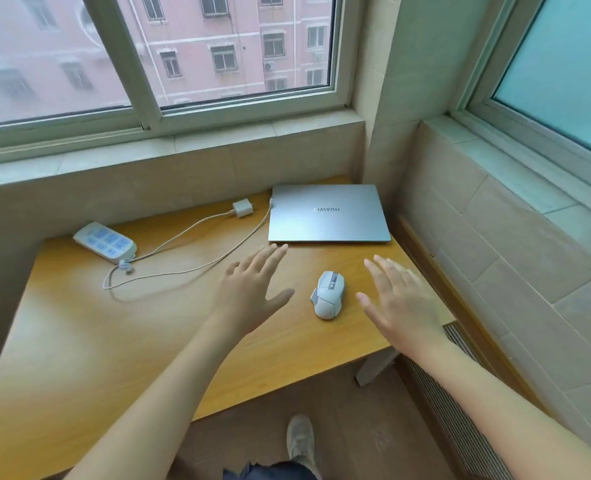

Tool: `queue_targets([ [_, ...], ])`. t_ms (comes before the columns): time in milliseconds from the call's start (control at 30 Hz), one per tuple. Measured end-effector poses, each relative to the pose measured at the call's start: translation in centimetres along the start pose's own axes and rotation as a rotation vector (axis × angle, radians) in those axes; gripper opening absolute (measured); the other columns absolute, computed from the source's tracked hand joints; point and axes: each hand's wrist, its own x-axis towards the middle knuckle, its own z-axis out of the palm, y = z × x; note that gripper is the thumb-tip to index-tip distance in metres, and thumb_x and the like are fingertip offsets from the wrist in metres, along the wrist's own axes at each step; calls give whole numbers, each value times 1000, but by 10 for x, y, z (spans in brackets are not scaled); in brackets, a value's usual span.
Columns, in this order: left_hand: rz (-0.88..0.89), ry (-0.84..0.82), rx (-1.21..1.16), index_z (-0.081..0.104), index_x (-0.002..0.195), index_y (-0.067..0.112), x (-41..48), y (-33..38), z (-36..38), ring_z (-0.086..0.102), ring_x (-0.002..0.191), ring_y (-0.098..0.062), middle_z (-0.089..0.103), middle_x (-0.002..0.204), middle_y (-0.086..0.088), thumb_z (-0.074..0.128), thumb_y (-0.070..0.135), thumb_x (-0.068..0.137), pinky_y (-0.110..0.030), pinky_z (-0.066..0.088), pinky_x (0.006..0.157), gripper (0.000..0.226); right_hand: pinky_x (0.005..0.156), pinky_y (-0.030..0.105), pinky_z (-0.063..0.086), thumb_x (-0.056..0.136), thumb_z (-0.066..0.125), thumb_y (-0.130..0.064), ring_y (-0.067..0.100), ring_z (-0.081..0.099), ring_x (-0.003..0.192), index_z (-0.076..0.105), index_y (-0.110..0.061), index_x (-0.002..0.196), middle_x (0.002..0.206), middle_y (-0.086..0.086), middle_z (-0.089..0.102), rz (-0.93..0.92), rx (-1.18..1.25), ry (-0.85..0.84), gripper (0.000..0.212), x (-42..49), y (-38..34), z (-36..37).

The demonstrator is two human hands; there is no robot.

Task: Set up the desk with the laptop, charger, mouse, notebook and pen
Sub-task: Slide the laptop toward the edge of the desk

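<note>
Laptop [328, 213] lies closed at about 1 o'clock on the tabletop [79, 327], in the far right corner near the tiled wall [495, 237], with its cable [190, 251] running from its left side toward the charger brick [242, 208] at 12 o'clock and a loose loop near the power strip [105, 242] at 10 o'clock. Both hands are spread wide and hold nothing: the left hand [249, 289] hovers just before the laptop front edge, the right hand [399, 299] hovers at 3 o'clock of the mouse [328, 294]. Notebook and pen are not visible.

I judge the step in hand is opening or moving the laptop. To do it well, take the lid at the middle of the front edge and press the base down, so it does not slide against the wall.

At 3 o'clock the tabletop edge is close, so the mouse has little room there. At 8 o'clock is much free surface for the notebook
</note>
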Motion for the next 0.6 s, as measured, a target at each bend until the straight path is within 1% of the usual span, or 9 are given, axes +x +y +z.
queue_targets([
  [67, -24, -17, -28, 20, 150, 32, 31, -10, 15, 31, 140, -14, 31, 154, 9, 44, 63, 89, -37, 30, 108, 73, 104, 46, 41, 94, 27, -53, 26, 43, 132, 39, -13, 141, 143, 10, 46, -15, 5, -4, 63, 31, 15, 12],
  [167, -68, -52, -61, 18, 150, 34, 83, -19, 42, 31, 139, -14, 29, 154, 9, 43, 63, 89, -37, 28, 108, 72, 104, 43, 39, 94, 27, -53, 25, 44, 132, 40, -13, 140, 142, 10, 47, 9, 9, -2, 63, 76, 36, 27],
  [300, -102, -134, -118, 14, 151, 35, 142, -24, 74, 26, 141, -13, 26, 156, 10, 42, 62, 90, -36, 25, 111, 72, 104, 43, 40, 94, 28, -53, 25, 45, 131, 41, -12, 140, 140, 10, 49, 37, 9, -17, 62, 126, 67, 49],
  [467, -136, -249, -135, 14, 151, 36, 198, -31, 110, 25, 142, -14, 26, 156, 9, 47, 62, 89, -37, 25, 112, 75, 104, 41, 39, 93, 45, -49, 25, 42, 133, 39, -15, 142, 144, 8, 45, 148, 7, -63, 60, 172, 112, 78],
  [600, -200, -282, -148, 19, 150, 34, 226, -41, 132, 31, 139, -16, 32, 153, 7, 51, 61, 87, -40, 31, 109, 76, 103, 40, 40, 91, 53, -45, 24, 42, 133, 37, -15, 142, 145, 7, 44, 155, 27, -131, 62, 204, 139, 97],
])
